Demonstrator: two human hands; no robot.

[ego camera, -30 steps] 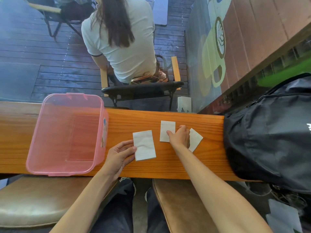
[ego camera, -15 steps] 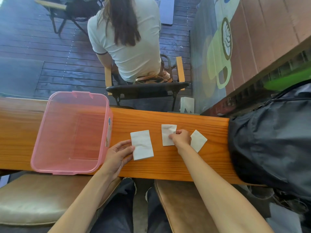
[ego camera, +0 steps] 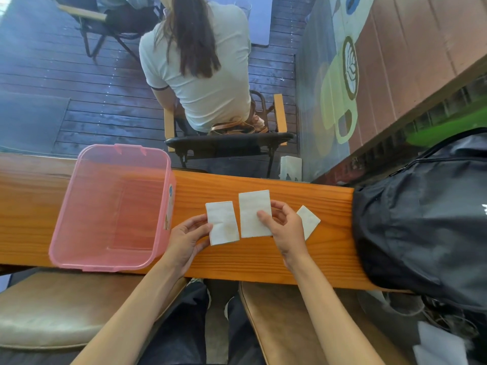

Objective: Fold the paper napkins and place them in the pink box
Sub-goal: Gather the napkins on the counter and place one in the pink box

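Head view, places given from the pink box (ego camera: 79,219), which stands empty on the wooden counter (ego camera: 263,264). 3 napkins lie to its right. A second ago the right hand (ego camera: 283,226) pressed flat on the middle napkin (ego camera: 253,214); now thumb and fingers pinch its right edge and it looks raised. The left hand (ego camera: 188,237), loosely open, touches the nearest napkin (ego camera: 222,223). The farthest napkin (ego camera: 308,222) lies untouched. Likely this napkin's fold is finished; boxing comes next.
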